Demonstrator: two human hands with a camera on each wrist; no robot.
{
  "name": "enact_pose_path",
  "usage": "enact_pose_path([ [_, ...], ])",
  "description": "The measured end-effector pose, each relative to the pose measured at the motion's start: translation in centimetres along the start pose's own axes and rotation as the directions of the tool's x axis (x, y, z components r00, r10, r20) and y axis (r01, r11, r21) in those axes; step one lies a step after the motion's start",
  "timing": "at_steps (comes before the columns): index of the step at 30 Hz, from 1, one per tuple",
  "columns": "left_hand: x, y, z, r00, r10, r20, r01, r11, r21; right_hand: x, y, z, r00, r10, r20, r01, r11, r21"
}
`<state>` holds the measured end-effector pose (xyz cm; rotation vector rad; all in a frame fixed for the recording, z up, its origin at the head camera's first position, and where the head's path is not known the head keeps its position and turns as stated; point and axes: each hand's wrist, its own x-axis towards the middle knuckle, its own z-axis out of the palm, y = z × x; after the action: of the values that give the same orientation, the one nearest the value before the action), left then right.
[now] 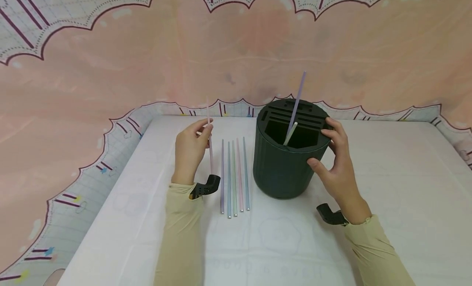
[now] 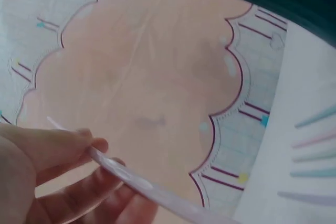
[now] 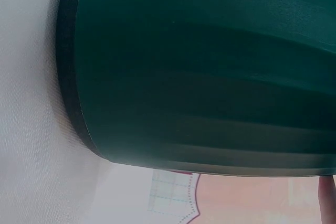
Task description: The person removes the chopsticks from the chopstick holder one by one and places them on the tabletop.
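My left hand pinches a pale pink straw between thumb and fingers, upright above the table left of the other straws. The left wrist view shows this straw close up, slanting past the fingers. My right hand grips the right side of a round dark green container, thumb at the near rim and fingers at the slotted black top. A purple straw and a shorter-looking light green straw stick out of its wide opening. The container's wall fills most of the right wrist view.
Between the left hand and the container, several pastel straws lie side by side in a row on the white-covered table. A peach cloth with a scalloped border hangs behind the table.
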<state>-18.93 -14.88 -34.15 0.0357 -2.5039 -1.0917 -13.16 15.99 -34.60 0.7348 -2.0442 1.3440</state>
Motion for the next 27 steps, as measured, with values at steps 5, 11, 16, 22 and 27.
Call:
enact_pose_path([
  [5,0.2,-1.2,0.5,0.995,-0.066,0.068,0.062,0.997,0.055,0.0,0.0,0.0,1.0,0.007,0.003,-0.007,1.0,-0.003],
  [11,0.4,-2.3,1.5,0.984,-0.124,0.125,0.114,0.99,0.082,0.0,0.0,0.0,1.0,0.006,0.003,-0.006,1.0,-0.001],
  [16,0.6,-3.1,2.2,0.973,-0.143,0.181,0.126,0.987,0.098,0.1,0.1,0.0,1.0,0.002,0.002,-0.002,1.0,0.002],
  [22,0.6,-4.0,3.0,0.944,-0.163,0.288,0.134,0.984,0.118,0.1,0.3,0.1,1.0,-0.005,0.001,0.005,1.0,-0.001],
  [27,0.5,-4.8,3.7,0.926,-0.181,0.332,0.147,0.981,0.124,0.0,0.4,0.1,1.0,-0.018,-0.003,0.018,1.0,-0.002],
])
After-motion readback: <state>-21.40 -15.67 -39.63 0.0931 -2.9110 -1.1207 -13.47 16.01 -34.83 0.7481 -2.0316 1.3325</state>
